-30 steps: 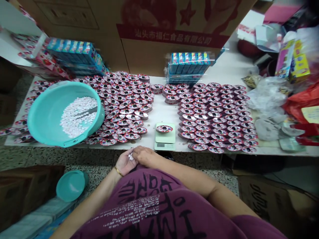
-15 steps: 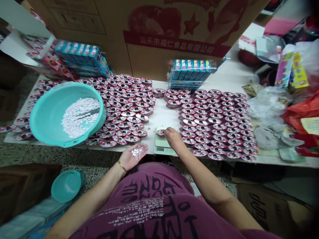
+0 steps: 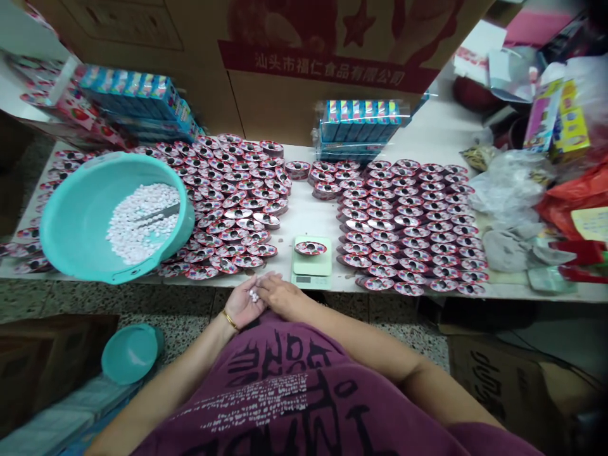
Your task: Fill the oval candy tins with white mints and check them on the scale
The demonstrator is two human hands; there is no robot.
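Observation:
My left hand [image 3: 241, 306] is cupped palm up just below the table edge, holding several small white candies [image 3: 254, 296]. My right hand [image 3: 281, 295] lies over the left palm, its fingertips pinched at those candies. Just beyond the hands a small green scale [image 3: 311, 265] carries one oval tin [image 3: 310, 247]. A teal basin [image 3: 85, 218] at the left holds a heap of white candies [image 3: 137, 223] and a metal scoop.
Rows of oval tins [image 3: 412, 221] cover the white table [image 3: 308, 215] on both sides of the scale. Blue boxed packs [image 3: 356, 126] and cardboard cartons stand behind. Plastic bags and clutter [image 3: 517, 190] fill the right end. A teal lid [image 3: 130, 353] lies on the floor.
My right hand has drawn back from the tin on the scale to my left palm. The left hand has curled a little around the candies.

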